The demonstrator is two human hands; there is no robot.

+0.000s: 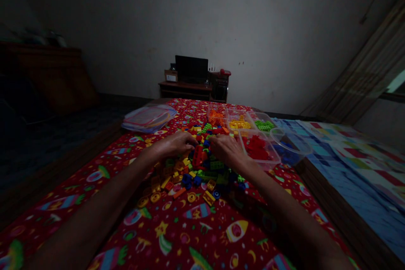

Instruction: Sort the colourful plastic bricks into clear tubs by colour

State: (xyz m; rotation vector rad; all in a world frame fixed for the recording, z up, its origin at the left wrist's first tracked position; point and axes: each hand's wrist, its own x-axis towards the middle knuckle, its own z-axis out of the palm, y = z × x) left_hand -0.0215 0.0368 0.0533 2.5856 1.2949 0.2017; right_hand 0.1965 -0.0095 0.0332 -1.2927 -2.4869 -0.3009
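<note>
A pile of toy building bricks (202,174) in red, yellow, green, blue and orange lies on a red patterned cloth (177,228). My left hand (180,142) is over the left far side of the pile, fingers curled down among the bricks. Opposite it, my right hand (227,148) reaches into the right side with bent, closed fingers. Whatever is between the fingertips of either hand is too dark and small to name. A red brick (198,156) shows in the gap between the hands. Close by my right wrist stands a clear container of red bricks (257,147).
Clear containers behind hold orange bricks (217,117), yellow bricks (239,124) and green bricks (264,125). A round clear tub (302,145) with blue bricks stands right. Stacked lids (148,118) lie at the left. A bed (344,156) adjoins on the right.
</note>
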